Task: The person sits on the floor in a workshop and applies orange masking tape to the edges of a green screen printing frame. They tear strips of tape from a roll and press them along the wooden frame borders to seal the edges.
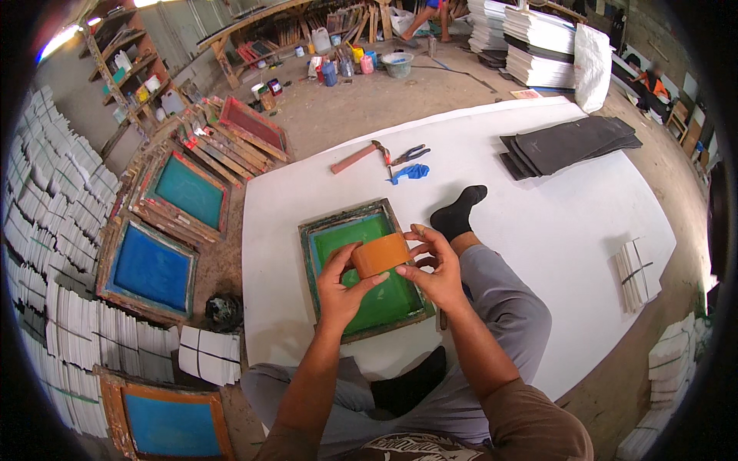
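Note:
A wide roll of orange-brown packing tape [382, 255] is held up between my two hands. My left hand [344, 286] grips its left end, thumb below and fingers behind. On the other end, my right hand [435, 265] has its fingers at the top and its thumb at the lower edge. Beneath the tape lies a screen-printing frame [377, 329] with green mesh and a worn wooden border, partly covered by my hands. Farther off rest a hammer [355, 157], blue-handled pliers [409, 155] and a crumpled blue piece [410, 173].
I sit on a large white sheet [569, 253]. Black sheets [570, 144] lie at its far right, a banded white bundle [635, 275] at its right edge. More printing frames [150, 270] and stacked white bundles [61, 200] stand left. Paint containers [329, 74] are at the back.

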{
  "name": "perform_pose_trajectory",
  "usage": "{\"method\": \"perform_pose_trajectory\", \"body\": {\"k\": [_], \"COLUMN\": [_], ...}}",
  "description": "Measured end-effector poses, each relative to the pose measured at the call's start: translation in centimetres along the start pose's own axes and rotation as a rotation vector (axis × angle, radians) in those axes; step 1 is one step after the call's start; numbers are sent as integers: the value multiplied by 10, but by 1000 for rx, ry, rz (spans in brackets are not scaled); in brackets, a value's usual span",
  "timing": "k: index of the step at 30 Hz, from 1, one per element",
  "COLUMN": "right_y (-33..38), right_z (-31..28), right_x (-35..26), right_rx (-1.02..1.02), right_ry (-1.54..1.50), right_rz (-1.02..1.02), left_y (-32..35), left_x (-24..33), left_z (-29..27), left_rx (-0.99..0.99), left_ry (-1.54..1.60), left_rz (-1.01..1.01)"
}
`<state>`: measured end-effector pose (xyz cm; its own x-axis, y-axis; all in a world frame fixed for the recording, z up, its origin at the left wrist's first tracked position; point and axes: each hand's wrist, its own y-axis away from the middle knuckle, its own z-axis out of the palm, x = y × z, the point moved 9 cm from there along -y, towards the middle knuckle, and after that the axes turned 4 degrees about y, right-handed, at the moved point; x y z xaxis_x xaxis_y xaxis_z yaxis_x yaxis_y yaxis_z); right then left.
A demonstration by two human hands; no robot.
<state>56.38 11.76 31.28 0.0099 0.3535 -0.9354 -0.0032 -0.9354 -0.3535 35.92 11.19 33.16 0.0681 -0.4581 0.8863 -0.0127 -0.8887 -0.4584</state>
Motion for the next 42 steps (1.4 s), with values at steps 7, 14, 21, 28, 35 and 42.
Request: {"method": "perform_pose_trajectory", "body": {"k": [7, 14, 21, 28, 35, 42], "right_y": [-1, 0, 1, 1, 0, -1], "right_z": [1, -3, -2, -10, -5, -19], "right_x": [-20, 5, 7, 15, 21, 18], "right_rx": [-108, 0, 10, -16, -52, -6], "right_ry": [71, 29, -43, -247, -385, -145], "right_rz": [-59, 16, 31, 99, 175, 127], "left_y": [-6, -8, -7, -7, 1, -5], "left_x": [20, 66, -2, -14, -40, -34], "left_z": [4, 35, 21, 21, 33, 41], "left_rx": [-38, -199, -74, -55, -24, -74], "left_ry": [-228, -496, -10, 423, 820, 343], "left_rz": [110, 308, -84, -288, -489, -384]}}
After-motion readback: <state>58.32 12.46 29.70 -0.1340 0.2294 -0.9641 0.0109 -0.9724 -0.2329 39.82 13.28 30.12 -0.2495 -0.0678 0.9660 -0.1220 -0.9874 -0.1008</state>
